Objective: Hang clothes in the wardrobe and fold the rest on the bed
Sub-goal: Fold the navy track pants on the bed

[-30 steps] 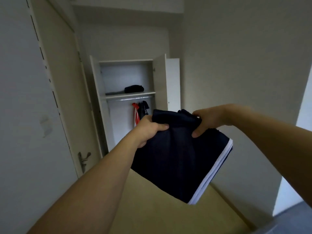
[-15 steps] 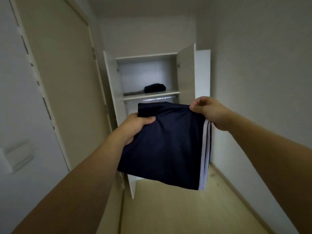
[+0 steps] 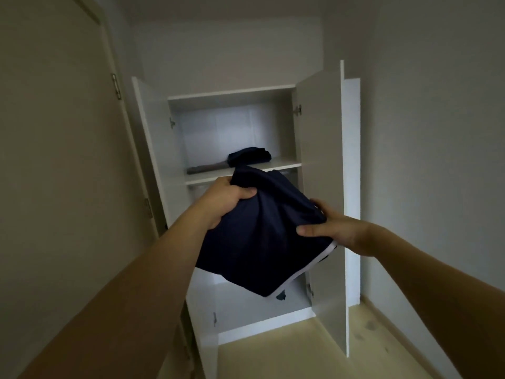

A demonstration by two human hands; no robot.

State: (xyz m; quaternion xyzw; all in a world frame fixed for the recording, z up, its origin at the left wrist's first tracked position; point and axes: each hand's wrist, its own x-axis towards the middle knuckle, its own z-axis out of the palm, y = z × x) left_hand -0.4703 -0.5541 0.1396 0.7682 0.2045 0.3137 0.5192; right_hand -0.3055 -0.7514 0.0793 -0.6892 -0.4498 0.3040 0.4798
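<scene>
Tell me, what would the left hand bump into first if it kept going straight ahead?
Probably the front edge of the shelf, just beyond the left hand holding the shorts. Depth is hard to judge from this one view.

no readable text, labels or numbers

the white wardrobe stood open on a pale wooden floor. its upper shelf carried a folded dark garment, and a flat grey item lay just beside it on the left.
</scene>
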